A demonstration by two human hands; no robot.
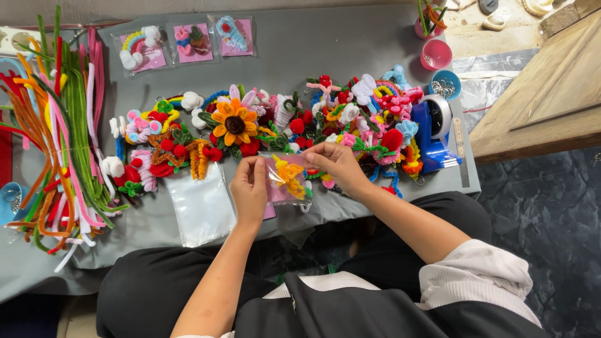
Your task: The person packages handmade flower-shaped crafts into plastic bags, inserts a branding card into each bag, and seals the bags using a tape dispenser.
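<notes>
My left hand point(249, 188) and my right hand point(338, 164) together hold a small clear bag point(287, 179) with a pink card and a yellow-orange pipe-cleaner figure inside it. The left hand grips the bag's left edge, and the right hand pinches its top right corner. The bag hangs just above the near edge of the grey table point(325, 44). Behind it lies a long heap of colourful pipe-cleaner craft pieces point(275, 122), among them an orange sunflower point(235, 122).
A stack of empty clear bags point(200, 205) lies left of my hands. Loose pipe cleaners point(59, 131) fan out at far left. Three packed bags point(188, 42) sit at the back. A blue tape dispenser point(433, 131) and small cups point(436, 54) stand at right.
</notes>
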